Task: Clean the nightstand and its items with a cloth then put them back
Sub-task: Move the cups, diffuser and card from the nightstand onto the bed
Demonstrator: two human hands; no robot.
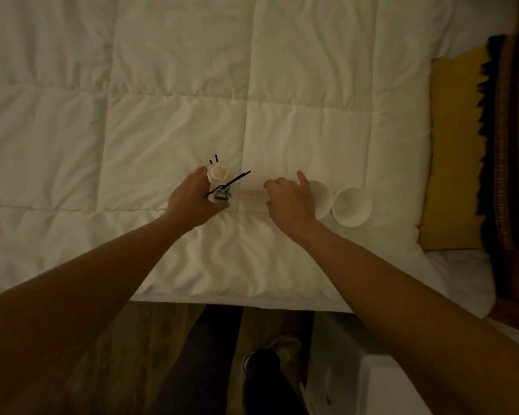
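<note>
Risk: my left hand [197, 202] has the reed diffuser [219, 187] on soft quilt [162, 115]; it tips if let go, spilling oil or reeds. Fingers wrapped round its bottle. Right hand [288, 199] on a small pale box [252, 196] beside two white cups [352, 206], fingers curled, probably pinching it; too dim to confirm.

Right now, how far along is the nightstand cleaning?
Done: the items are off the nightstand and on the white quilted bed, including two white cups lying there. In hand: the left hand grips the reed diffuser with a white rose; the right hand reaches beside it. Left: putting them back; no cloth shows.
</note>
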